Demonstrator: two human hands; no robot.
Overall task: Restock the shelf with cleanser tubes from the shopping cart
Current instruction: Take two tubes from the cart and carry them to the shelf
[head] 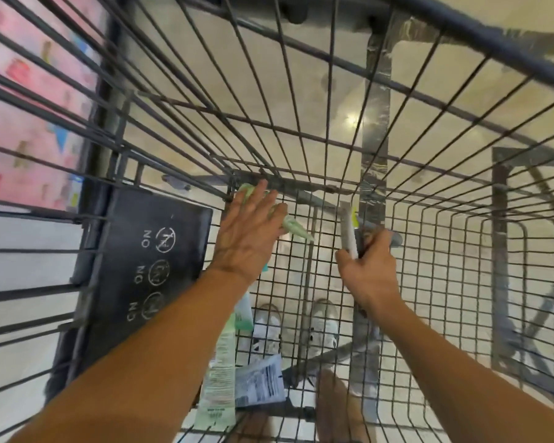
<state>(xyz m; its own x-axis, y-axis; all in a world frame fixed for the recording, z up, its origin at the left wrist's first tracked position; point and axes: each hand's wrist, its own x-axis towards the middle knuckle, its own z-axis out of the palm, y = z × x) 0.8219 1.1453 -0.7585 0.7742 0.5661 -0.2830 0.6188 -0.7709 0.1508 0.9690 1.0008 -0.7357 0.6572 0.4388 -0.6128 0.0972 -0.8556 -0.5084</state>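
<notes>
Wire cart (429,251); cleanser tubes (219,372) inside.

Retail shop, self-service aisle. Wire shopping cart (333,139) fills the view, with a black child-seat flap (147,266) at 9 o'clock printed with "NO" warning icons. Blurred pink product display (29,107) at 10 o'clock. Glossy beige floor (429,91) shows through the mesh, reflecting ceiling lights.
</notes>
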